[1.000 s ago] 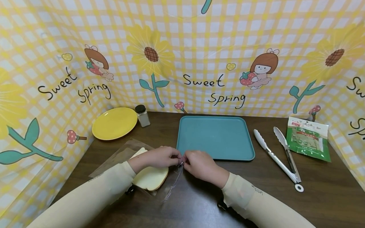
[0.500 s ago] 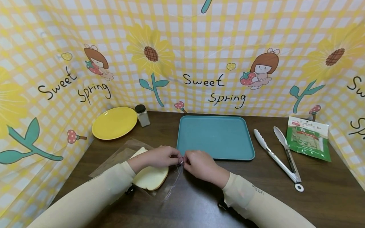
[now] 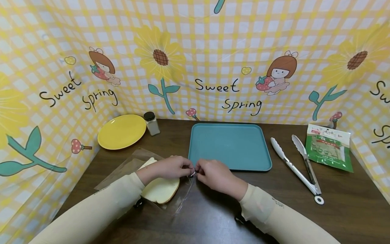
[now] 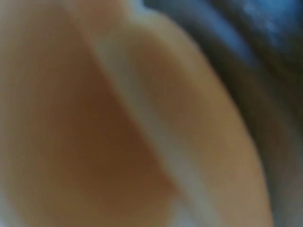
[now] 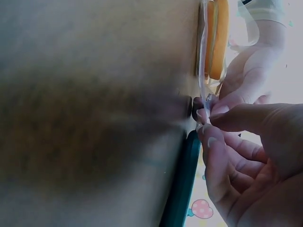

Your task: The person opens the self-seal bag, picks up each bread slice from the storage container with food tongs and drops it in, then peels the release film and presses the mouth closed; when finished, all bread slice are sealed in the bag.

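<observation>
Sliced bread [image 3: 161,190] lies on the left of the table with a clear plastic bag [image 3: 122,172] around it. Over the bread reaches my left hand [image 3: 173,167], its thumb and fingers pinching the bag's right end. My right hand [image 3: 217,176] meets it there and pinches the same end. In the right wrist view, the crust edges of the bread [image 5: 220,42] show beyond both hands, and a strip of plastic [image 5: 204,101] runs to the fingertips. A small shiny bit [image 3: 192,174] shows between the hands; its kind is unclear. Blurred tan shapes fill the left wrist view.
Behind the hands is a blue tray [image 3: 230,145]. Tongs [image 3: 292,167] lie spread to its right, beside a green-and-white packet [image 3: 329,147]. At the back left are a yellow plate [image 3: 122,132] and a black-capped jar [image 3: 152,124]. Patterned cloth [image 3: 213,61] encloses the table.
The right hand has turned slightly, its fingers lifting a little at the bag's end. The left hand, bag and bread look unmoved.
</observation>
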`<state>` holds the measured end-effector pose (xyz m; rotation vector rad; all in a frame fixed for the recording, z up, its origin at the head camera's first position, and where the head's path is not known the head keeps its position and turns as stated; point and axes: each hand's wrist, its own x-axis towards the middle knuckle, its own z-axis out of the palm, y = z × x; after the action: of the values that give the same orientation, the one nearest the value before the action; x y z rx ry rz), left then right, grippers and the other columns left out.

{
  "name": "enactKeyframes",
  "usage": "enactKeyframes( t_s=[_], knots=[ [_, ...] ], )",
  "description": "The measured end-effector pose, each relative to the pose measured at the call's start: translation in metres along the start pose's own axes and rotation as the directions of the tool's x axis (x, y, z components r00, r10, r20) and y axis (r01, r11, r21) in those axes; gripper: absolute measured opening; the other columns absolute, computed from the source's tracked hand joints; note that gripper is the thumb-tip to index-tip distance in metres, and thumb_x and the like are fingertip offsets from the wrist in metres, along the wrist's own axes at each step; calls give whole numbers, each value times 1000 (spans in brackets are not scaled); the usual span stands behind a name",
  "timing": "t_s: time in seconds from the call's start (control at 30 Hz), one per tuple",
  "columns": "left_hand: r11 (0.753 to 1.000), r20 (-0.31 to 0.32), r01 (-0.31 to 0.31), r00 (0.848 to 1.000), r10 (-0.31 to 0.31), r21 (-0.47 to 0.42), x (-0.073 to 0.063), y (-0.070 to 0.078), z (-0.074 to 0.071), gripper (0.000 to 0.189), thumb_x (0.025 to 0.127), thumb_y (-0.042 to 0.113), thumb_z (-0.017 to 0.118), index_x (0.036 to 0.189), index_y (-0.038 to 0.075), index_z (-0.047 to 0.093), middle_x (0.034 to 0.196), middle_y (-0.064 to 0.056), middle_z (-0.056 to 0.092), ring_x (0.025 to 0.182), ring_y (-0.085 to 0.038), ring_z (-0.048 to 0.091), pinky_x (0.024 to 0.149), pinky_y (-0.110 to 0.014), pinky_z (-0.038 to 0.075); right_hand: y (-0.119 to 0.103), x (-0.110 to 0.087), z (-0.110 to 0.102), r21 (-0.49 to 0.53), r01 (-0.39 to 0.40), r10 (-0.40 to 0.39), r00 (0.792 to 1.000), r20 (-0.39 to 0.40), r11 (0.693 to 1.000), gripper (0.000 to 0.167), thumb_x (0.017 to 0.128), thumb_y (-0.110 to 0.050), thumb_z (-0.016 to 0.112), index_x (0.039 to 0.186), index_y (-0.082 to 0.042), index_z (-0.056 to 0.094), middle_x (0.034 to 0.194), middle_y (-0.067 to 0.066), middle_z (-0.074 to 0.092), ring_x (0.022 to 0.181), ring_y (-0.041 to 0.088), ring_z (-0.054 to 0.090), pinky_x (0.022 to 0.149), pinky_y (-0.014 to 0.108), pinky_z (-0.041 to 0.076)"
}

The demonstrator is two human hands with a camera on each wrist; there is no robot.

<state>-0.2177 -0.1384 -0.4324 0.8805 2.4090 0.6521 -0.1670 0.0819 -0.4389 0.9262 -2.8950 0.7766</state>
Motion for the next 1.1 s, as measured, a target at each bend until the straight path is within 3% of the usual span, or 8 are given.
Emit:
enactKeyframes(
  t_s=[0.33,0.57,1.1],
  knots=[
    [999,12,-6,1000,7,-35,1,-2,-1,20,108,20,58,109,17,78,85,8,66,73,-4,54,66,-20,44,-2,2,2,-14,18,-18,1000,13,1000,4,96,-11,74,100,-10,73,89,0,76,80,15,70,70,32,56],
    [1000,18,-16,1000,16,-26,2,-4,-1,21,107,21,57,111,16,78,88,8,67,75,-4,55,69,-20,45,-1,2,3,-40,34,-35,999,-1,999,4,97,-13,74,99,-10,74,88,-2,75,80,14,69,69,31,56],
    [1000,21,-29,999,30,-9,3,0,-2,22,108,23,56,106,18,77,80,10,61,69,-3,52,66,-20,42,-4,1,3,-105,86,-90,996,-26,991,4,95,-9,73,92,-12,73,86,-1,75,76,16,69,66,32,56]
  ],
)
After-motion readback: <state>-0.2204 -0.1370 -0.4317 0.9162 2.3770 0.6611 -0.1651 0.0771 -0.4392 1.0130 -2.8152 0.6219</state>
